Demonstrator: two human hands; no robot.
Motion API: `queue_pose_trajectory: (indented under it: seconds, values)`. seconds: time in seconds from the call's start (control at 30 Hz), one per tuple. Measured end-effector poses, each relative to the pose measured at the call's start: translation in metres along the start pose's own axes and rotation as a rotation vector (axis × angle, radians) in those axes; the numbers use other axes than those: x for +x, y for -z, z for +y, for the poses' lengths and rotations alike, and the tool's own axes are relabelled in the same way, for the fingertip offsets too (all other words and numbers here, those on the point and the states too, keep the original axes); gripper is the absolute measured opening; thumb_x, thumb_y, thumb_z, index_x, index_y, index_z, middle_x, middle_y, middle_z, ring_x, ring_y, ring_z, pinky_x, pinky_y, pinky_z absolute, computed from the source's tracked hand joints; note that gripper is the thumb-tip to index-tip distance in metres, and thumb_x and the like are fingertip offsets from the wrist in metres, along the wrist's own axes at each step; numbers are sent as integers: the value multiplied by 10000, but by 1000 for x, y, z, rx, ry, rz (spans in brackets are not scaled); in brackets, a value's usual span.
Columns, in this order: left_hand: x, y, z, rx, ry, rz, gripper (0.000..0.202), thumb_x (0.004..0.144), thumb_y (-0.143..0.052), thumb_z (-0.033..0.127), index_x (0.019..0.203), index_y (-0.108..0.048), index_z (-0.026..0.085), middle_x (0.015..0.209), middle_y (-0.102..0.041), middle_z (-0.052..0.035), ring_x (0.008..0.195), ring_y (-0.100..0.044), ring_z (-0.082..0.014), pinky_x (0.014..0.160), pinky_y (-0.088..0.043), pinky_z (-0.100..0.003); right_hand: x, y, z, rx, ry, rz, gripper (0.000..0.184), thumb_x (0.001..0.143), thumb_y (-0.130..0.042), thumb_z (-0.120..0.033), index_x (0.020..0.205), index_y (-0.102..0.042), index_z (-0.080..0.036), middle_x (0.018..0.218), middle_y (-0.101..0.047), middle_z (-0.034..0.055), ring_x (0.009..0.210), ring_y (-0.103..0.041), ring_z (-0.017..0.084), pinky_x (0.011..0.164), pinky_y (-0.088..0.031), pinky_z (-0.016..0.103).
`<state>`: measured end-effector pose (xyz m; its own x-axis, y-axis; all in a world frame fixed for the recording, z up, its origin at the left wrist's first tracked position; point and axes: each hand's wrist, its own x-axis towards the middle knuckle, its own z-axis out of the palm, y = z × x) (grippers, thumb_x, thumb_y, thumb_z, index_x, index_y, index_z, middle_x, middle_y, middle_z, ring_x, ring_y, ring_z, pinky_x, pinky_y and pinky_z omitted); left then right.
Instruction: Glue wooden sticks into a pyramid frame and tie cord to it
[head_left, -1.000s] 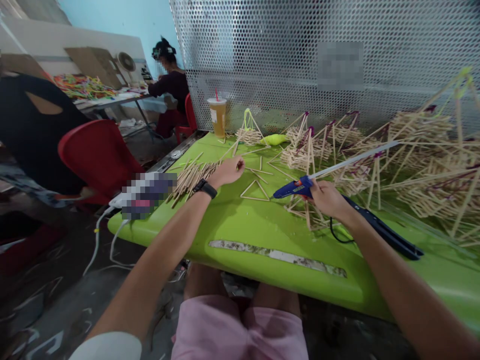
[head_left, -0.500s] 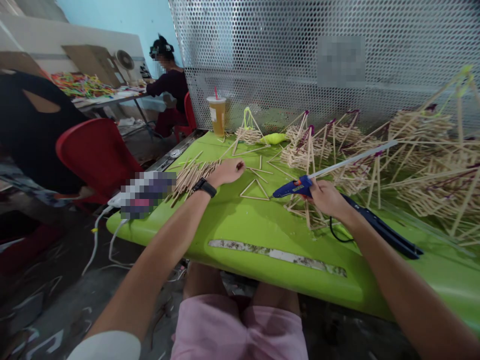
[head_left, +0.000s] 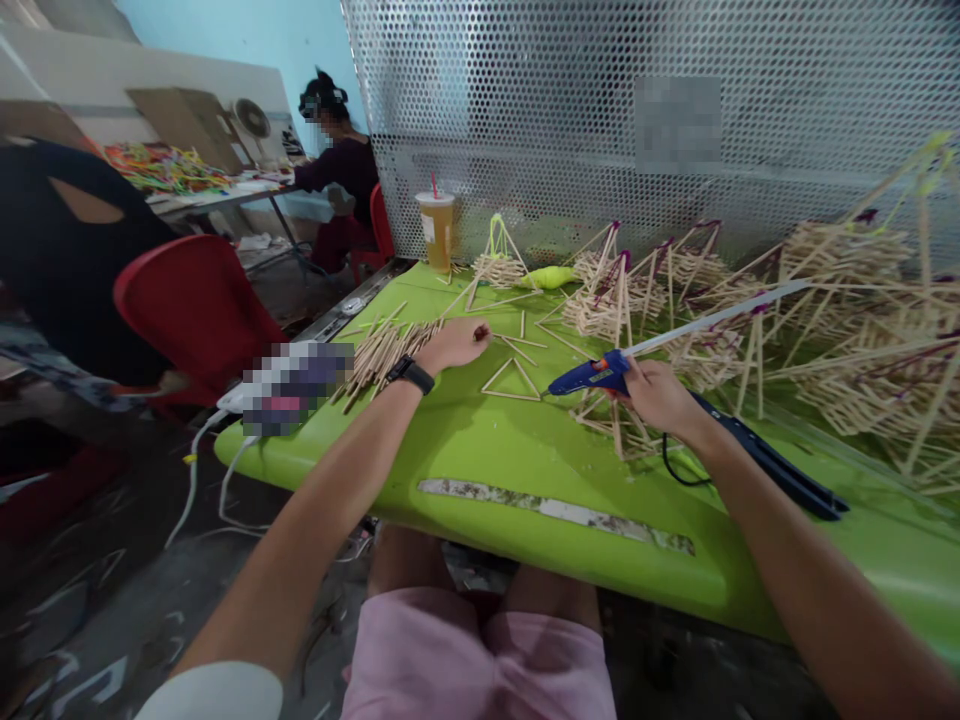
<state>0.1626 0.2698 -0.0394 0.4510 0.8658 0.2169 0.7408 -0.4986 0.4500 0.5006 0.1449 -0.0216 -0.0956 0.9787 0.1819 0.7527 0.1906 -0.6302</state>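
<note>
Little had moved: the right hand (head_left: 656, 393) stayed clasped round the glue gun (head_left: 592, 375), the left hand (head_left: 454, 343) curled beside the stick pile (head_left: 382, 352) near the green table (head_left: 525, 455)'s left edge, mesh screen (head_left: 600, 110) behind.

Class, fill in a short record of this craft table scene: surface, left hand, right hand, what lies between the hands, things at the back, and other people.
Surface: green table
Left hand: left hand closed beside a pile of sticks
Right hand: right hand grips a blue glue gun, nozzle pointing left
Between hands: stick triangle lying flat
At the back: drink cup, stick frames, perforated metal screen
Others: a seated person at a far table
</note>
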Motion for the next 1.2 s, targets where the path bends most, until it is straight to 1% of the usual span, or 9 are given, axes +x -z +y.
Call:
queue_pose_trajectory:
  seconds: [0.2,0.5,0.6,0.67,0.73,0.8,0.87,1.03,1.2]
  values:
    - [1,0,1,-8,9,-11,153,988,-611,246,1006,-745,174,1039,-789,-112,879,-696,-220,838,-522,-323,0,1,-2,-2,12,-13,742,1024,-319,-718,529,-630,-262,462,-544,79,489,-557,236,531,-434,359]
    - [-2,0,1,58,24,-15,230,987,-555,213,1055,-770,171,1066,-799,-127,901,-714,-246,845,-536,-354,-1,2,-7,-16,13,-10,755,1000,-319,-761,531,-636,-262,470,-556,79,459,-521,224,517,-427,365]
    - [-4,1,8,73,31,-20,259,1010,-536,226,1113,-764,163,1108,-797,-137,956,-728,-259,881,-546,-364,-1,1,-4,-11,10,1,747,1013,-325,-740,533,-639,-261,464,-545,76,474,-534,230,518,-430,363]
    - [-6,1,18,68,32,1,328,1035,-554,321,1242,-731,138,1240,-769,-174,1079,-729,-294,960,-552,-396,-1,0,-4,-7,3,10,752,1012,-321,-742,526,-631,-259,465,-540,78,477,-536,234,520,-431,368]
    - [-10,-1,30,60,61,23,575,1035,-579,511,1437,-628,102,1476,-650,-242,1300,-663,-366,1084,-525,-456,-1,0,-4,-8,0,4,766,1003,-318,-769,517,-618,-259,466,-537,81,477,-535,236,525,-435,375]
    - [-14,-4,42,58,132,-1,873,1002,-549,701,1604,-463,74,1675,-440,-293,1523,-482,-442,1206,-447,-528,-1,1,-5,-6,0,-8,791,988,-312,-816,513,-611,-260,455,-526,79,472,-530,235,532,-438,380]
    - [-17,-8,51,65,206,-71,1052,976,-477,808,1693,-313,56,1766,-270,-302,1638,-293,-469,1284,-357,-578,-1,1,-6,-3,5,-12,823,969,-296,-866,512,-612,-259,439,-509,72,464,-521,230,536,-438,380]
    - [-22,-12,61,123,283,-211,1242,909,-331,940,1765,-82,76,1830,-55,-233,1697,-78,-441,1359,-208,-602,0,0,-4,-5,-3,-14,854,933,-273,-920,495,-590,-259,434,-482,62,434,-467,209,520,-419,380]
    - [-23,-12,62,164,274,-253,1332,849,-314,1002,1770,-51,77,1829,-3,-213,1699,-36,-433,1374,-168,-576,1,-1,1,8,19,-12,787,992,-322,-821,496,-579,-268,433,-467,57,447,-470,210,507,-404,365]
